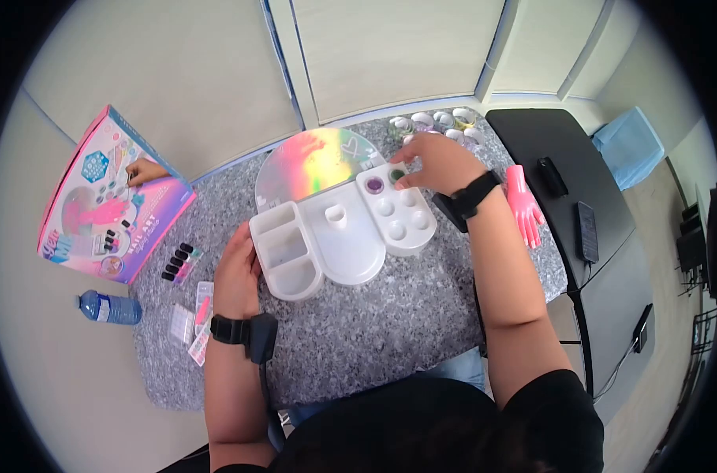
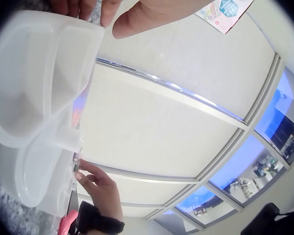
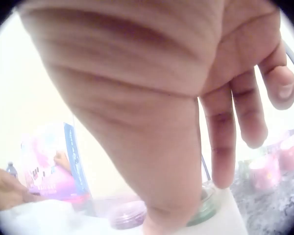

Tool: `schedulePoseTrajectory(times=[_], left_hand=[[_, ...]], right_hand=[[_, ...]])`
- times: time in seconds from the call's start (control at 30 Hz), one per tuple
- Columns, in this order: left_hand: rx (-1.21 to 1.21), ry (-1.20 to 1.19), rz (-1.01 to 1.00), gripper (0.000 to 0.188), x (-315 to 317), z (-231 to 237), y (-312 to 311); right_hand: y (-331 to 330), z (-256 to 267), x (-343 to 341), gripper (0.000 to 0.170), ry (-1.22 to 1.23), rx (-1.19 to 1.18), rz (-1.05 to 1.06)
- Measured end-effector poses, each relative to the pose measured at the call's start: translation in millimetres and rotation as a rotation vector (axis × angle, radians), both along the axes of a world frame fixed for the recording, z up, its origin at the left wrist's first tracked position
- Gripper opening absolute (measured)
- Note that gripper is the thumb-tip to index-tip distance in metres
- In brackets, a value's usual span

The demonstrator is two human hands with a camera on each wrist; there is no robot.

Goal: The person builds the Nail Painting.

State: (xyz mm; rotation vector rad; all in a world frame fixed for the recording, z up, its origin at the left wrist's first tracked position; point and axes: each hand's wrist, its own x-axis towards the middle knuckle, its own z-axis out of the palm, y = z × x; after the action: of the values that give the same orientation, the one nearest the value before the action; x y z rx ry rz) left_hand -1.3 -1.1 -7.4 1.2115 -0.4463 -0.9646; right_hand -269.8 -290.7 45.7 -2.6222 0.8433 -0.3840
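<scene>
Through my feed, my right hand [image 1: 451, 167] pinches the green pot [image 1: 397, 176] narrowly in the white tray [image 1: 351, 256], towards the counter's [image 1: 358, 339] far edge, my left [image 1: 237, 270] resting loosely alongside, so uneven thumb pressure could tilt it.

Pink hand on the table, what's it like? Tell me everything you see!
The pink hand is bright and shiny and looks like plastic. It has a blunt wrist end and slightly spread fingers. It lies on the speckled table, near the right edge, fingers pointing towards the person's side. Only the table seems to touch it.
</scene>
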Motion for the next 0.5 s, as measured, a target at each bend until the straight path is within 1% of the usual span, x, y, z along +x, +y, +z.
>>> schedulePoseTrajectory(times=[0.07,0.1,0.13,0.2,0.23,0.27,0.33,0.37,0.4,0.47,0.5], left_hand=[[0.026,0.025,0.055,0.05,4.3,-3.1,0.4],[0.017,0.029,0.048,0.051,5.9,-6.9,2.0],[0.023,0.029,0.042,0.051,7.7,-8.3,3.3],[0.004,0.021,0.02,0.052,10.9,-9.2,2.5],[0.001,0.021,0.017,0.052,9.8,-7.6,1.3],[0.003,0.027,0.029,0.052,6.8,-4.8,1.0],[0.013,0.035,0.035,0.052,5.1,-6.4,1.7],[0.006,0.039,0.034,0.052,7.6,-10.1,1.6],[-0.008,0.042,0.04,0.052,9.2,-12.0,2.0],[0.004,0.041,0.056,0.052,7.8,-8.0,2.4],[0.024,0.041,0.064,0.052,6.5,-7.4,2.3]], right_hand=[[-9.6,-0.8,-15.8,0.043,-0.08,-0.037,-0.016],[-21.6,-6.0,-29.0,0.047,-0.047,0.001,-0.018],[-19.0,-8.8,-40.1,0.047,-0.047,0.007,-0.025],[-13.5,-9.6,-58.4,0.049,0.133,-0.039,-0.281],[-24.9,-32.2,-72.2,0.044,0.09,-0.18,-0.264],[-32.0,-37.8,-78.0,0.044,0.091,-0.182,-0.268],[-38.5,-41.3,-83.4,0.033,0.116,0.021,-0.288],[-34.3,-38.5,-82.7,0.028,0.136,-0.004,-0.33],[-32.0,-39.0,-80.2,0.028,0.137,-0.003,-0.326],[-29.2,-33.9,-72.6,0.025,0.078,0.01,-0.376],[-25.8,-31.1,-70.1,0.021,0.019,0.026,-0.35]])
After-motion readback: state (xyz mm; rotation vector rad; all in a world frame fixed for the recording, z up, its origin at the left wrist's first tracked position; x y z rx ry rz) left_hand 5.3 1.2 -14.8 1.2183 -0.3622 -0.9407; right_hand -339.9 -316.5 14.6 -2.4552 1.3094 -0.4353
